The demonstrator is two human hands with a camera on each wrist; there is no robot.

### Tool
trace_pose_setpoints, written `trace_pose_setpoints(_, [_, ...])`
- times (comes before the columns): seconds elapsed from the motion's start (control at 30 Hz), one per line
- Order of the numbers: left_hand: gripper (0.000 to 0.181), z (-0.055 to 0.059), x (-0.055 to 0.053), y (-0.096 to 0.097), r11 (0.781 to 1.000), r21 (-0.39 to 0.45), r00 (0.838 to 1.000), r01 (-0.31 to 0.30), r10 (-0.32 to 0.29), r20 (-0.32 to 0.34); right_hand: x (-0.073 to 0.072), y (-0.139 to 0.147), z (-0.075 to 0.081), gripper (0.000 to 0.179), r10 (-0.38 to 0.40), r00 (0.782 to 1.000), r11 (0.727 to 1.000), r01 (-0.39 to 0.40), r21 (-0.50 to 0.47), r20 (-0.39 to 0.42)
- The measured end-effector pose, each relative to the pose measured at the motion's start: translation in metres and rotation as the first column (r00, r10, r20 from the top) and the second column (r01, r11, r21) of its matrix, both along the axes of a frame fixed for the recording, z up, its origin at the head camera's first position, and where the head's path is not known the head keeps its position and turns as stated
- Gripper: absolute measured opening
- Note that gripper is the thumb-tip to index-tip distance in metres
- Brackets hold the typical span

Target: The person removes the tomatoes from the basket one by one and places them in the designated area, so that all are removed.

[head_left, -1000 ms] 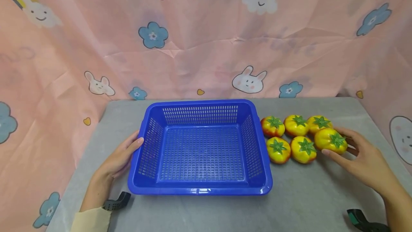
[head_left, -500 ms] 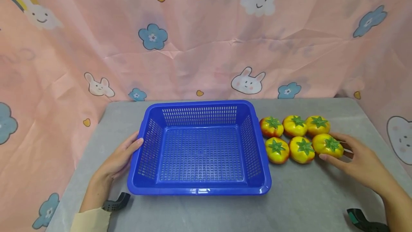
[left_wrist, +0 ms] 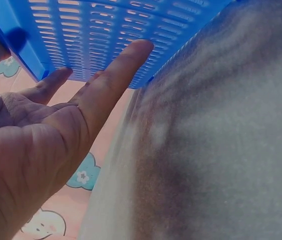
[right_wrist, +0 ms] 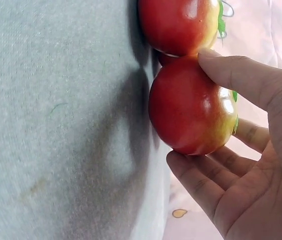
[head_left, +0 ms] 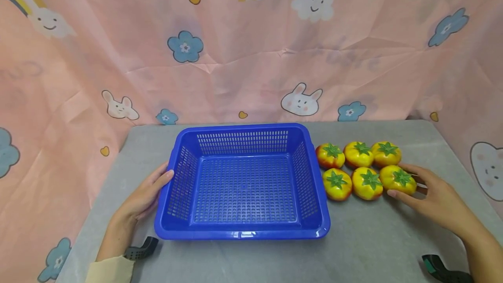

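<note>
A blue plastic basket (head_left: 243,234) with slotted walls stands on the grey table, nothing inside it. My left hand (head_left: 147,191) holds its left side, thumb over the rim and fingers against the outer wall (left_wrist: 96,30). To the right of the basket, yellow-red tomatoes with green leafy tops sit in two rows of three. My right hand (head_left: 436,195) grips the front-right tomato (head_left: 394,179) between thumb and fingers. In the right wrist view this tomato (right_wrist: 188,107) shows a red underside, close over the table and right beside its neighbour (right_wrist: 178,25).
In the front row are a left tomato (head_left: 337,184) and a middle tomato (head_left: 367,183). Three more, including a back-right tomato (head_left: 387,153), line up behind. The grey table (head_left: 275,261) ends at a pink patterned cloth (head_left: 235,69). Dark wrist straps show at both arms.
My right hand has lowered the tomato and moved it slightly left, into line with the front row beside the middle one. The left hand keeps its hold on the basket.
</note>
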State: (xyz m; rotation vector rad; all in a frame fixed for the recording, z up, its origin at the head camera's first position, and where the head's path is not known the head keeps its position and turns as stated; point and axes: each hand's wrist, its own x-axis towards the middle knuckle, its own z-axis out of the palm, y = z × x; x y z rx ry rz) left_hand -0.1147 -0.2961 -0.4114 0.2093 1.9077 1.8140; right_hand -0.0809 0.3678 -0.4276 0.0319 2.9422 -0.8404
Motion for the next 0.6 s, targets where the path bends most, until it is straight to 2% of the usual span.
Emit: trace_pose_setpoints(0.6, [0.067,-0.0007,0.0002,0.0,1.0,0.007,1.0,0.005,-0.005,0.001,0.0001,0.0013,-0.0038,0.087,0.028,0.999,0.999,-0.028,0.02,-0.037])
